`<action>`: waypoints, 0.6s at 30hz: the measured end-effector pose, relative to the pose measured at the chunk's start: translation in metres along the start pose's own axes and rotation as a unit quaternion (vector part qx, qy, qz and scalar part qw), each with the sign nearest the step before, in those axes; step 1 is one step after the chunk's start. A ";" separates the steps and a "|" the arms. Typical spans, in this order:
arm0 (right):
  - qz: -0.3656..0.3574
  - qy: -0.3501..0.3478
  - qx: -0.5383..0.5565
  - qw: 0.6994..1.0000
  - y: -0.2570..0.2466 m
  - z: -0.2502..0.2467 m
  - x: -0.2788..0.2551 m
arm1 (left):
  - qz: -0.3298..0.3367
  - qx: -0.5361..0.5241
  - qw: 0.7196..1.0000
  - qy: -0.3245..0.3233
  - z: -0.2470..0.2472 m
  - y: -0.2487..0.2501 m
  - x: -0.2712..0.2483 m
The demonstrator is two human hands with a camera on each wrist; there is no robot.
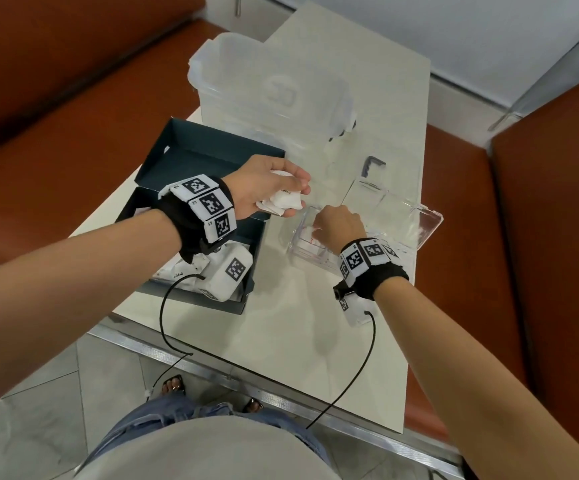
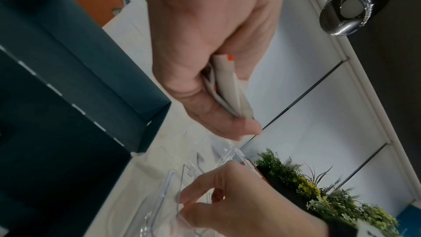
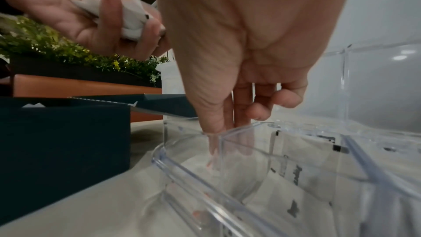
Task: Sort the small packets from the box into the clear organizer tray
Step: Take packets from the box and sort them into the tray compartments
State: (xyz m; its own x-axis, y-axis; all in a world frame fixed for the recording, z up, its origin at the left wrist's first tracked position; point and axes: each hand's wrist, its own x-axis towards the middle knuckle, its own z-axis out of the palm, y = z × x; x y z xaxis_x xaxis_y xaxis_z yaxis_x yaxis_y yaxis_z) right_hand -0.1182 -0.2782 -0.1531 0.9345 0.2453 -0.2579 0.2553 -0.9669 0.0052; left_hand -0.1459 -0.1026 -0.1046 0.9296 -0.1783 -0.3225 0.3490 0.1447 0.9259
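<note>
Your left hand [image 1: 267, 187] is gripping a bunch of small white packets [image 1: 283, 202], fingers curled round them, and holding them above the table [image 1: 298, 323], between the dark box [image 1: 191, 161] and the clear organizer tray [image 1: 361, 230]. Your right hand [image 1: 340, 226] is reaching down into the tray compartment nearest your left hand, fingers pointing down and close together; you are touching or pinching a white packet [image 1: 310, 233] there, and I cannot tell which. More packets are lying in that end of the tray under your right hand. The box is sitting open beneath your left forearm, with packets showing inside it. A large translucent container [image 1: 274, 88] is standing on the table beyond both hands.
</note>
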 end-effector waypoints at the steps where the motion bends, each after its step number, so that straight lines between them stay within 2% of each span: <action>1: -0.007 -0.006 -0.014 1.000 0.000 0.002 0.001 | -0.001 -0.002 1.000 -0.001 0.000 0.000 0.000; 8: 0.003 -0.003 -0.064 0.998 -0.001 0.006 0.002 | -0.011 -0.013 1.000 -0.012 0.004 -0.002 -0.001; 12: 0.001 0.020 -0.029 0.999 0.001 0.003 -0.005 | -0.025 -0.045 0.998 -0.019 0.007 0.001 -0.003; 15: 0.010 0.092 0.077 0.993 0.004 -0.008 -0.018 | -0.053 -0.076 0.996 -0.017 0.007 0.006 -0.006; 16: 0.013 0.129 0.150 0.980 0.005 -0.014 -0.022 | -0.059 -0.085 0.995 -0.017 0.007 0.007 -0.007; 18: 0.019 0.188 0.322 0.928 0.002 -0.029 -0.033 | -0.072 -0.091 0.993 -0.020 0.007 0.008 -0.008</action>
State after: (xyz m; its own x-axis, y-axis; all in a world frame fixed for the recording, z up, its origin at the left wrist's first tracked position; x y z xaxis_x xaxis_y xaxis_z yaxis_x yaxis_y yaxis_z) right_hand -0.1414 -0.2865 -0.1169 0.9912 0.1013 0.0858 0.1326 -0.7869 -0.6027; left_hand -0.1516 -0.1070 -0.0932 0.8646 -0.2478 -0.4372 0.4965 0.2874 0.8191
